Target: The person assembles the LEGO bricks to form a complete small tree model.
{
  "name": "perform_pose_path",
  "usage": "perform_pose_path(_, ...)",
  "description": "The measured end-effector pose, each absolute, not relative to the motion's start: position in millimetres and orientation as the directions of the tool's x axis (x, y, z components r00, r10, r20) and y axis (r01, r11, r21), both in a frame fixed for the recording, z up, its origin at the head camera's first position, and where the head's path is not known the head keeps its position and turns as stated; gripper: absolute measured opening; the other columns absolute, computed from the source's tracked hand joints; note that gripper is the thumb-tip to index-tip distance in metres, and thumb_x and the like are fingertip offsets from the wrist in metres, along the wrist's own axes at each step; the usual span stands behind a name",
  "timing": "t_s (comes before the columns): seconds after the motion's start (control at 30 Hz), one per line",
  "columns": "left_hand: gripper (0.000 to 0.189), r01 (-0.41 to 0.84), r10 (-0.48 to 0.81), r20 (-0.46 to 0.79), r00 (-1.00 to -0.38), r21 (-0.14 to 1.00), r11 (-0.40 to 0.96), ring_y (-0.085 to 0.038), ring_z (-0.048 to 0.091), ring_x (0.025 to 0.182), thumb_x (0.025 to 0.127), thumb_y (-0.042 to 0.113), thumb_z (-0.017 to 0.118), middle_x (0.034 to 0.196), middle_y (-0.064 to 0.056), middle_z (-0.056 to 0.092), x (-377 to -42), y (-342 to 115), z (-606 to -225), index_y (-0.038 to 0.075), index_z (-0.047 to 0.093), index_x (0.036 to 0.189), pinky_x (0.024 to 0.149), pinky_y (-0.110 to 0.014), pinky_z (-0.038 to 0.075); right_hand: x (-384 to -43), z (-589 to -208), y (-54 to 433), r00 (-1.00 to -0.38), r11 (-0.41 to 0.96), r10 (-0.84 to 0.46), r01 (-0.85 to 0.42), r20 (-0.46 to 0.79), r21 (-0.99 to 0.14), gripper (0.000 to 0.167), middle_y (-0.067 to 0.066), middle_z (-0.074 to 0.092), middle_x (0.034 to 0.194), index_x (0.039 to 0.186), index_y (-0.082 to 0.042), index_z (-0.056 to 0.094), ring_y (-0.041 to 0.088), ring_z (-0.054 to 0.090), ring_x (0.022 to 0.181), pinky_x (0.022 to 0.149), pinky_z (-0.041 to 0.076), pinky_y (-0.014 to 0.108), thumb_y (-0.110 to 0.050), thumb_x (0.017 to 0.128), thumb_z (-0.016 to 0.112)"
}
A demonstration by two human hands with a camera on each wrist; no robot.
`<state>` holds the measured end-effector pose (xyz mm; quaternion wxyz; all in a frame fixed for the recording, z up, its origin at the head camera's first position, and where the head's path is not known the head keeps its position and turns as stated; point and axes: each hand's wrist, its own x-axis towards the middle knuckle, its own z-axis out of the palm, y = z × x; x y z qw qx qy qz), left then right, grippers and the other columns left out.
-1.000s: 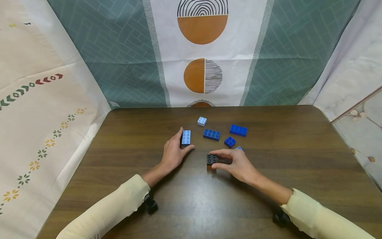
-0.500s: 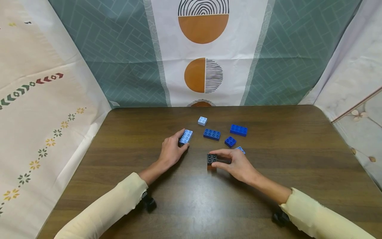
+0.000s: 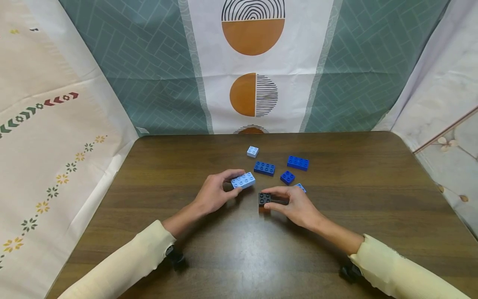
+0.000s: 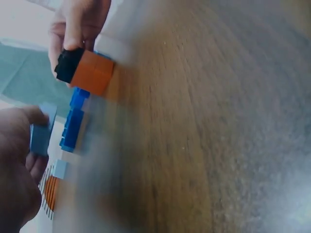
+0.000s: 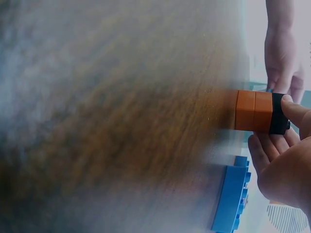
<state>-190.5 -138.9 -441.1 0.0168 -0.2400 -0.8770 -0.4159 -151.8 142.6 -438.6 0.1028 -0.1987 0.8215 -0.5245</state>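
Note:
My left hand [image 3: 214, 193] pinches a light blue two-by-four toy building brick [image 3: 243, 180] by its sides, thumb at the near side and fingers at the far side. Its studs face up, and it slants towards the right. Just right of it stands a small stack: a black two-by-two brick [image 3: 264, 198] on top of two orange bricks [image 5: 254, 111]. The right hand [image 3: 296, 206] holds this stack at the black brick, between thumb and fingers. In the left wrist view the stack's orange lower part [image 4: 95, 73] shows plainly.
Behind the hands lie a dark blue long brick [image 3: 264, 168], another blue long brick [image 3: 298, 162], a small blue brick [image 3: 287, 177] and a pale small brick [image 3: 252, 151]. A blue brick [image 3: 300, 188] is partly hidden behind the right hand. Cloth hangs beyond the wooden table [image 3: 168, 158].
My left hand has moved right and nearer with the light blue brick, turning it from lengthwise to slanting crosswise beside the stack. The right hand and the stack stay in place.

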Motion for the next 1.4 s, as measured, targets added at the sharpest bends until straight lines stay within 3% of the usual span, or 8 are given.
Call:
perform_pose_path(0.27,0.046,0.547,0.565,0.279,-0.777,0.743,0.385,-0.018,0.067,0.109,0.096,0.003,0.077,0.136,-0.003,0.07,-179,-139,-431,0.014,0.068,0.139,0.096,-0.051,0.058,-152,-440,144,-0.904,0.397,-0.425,-0.226,0.04,-0.889,0.039,0.008,0.073,0.132,0.132,-0.012,0.075,0.03,0.07,0.123,0.098,0.058,0.048,-0.018,0.095,0.083)
perform_pose_path(0.63,0.046,0.582,0.651,0.285,-0.704,0.757,0.298,-0.016,0.066,0.107,0.096,0.005,0.078,0.135,0.0,0.071,-172,-137,-426,0.014,0.068,0.141,0.09,-0.054,0.058,-151,-441,143,-0.907,0.392,-0.42,-0.213,0.032,-0.895,0.041,0.011,0.073,0.131,0.133,-0.007,0.073,0.03,0.071,0.121,0.096,0.059,0.046,-0.017,0.094,0.084)
perform_pose_path(1.07,0.043,0.635,0.68,0.255,-0.687,0.666,0.391,-0.014,0.065,0.107,0.097,0.012,0.077,0.135,0.0,0.071,-174,-134,-422,0.015,0.07,0.139,0.09,-0.05,0.058,-151,-435,141,-0.891,0.314,-0.446,-0.248,0.088,-0.916,0.044,0.007,0.071,0.135,0.136,-0.01,0.071,0.031,0.067,0.127,0.103,0.054,0.054,-0.017,0.095,0.084)
perform_pose_path(1.4,0.043,0.642,0.682,0.261,-0.683,0.66,0.391,-0.015,0.065,0.118,0.097,0.01,0.078,0.137,-0.001,0.07,-173,-134,-423,0.013,0.07,0.139,0.097,-0.05,0.056,-150,-428,136,-0.901,0.322,-0.401,-0.307,0.165,-0.896,0.034,0.001,0.078,0.121,0.126,-0.013,0.079,0.019,0.072,0.107,0.094,0.059,0.051,-0.017,0.093,0.085)
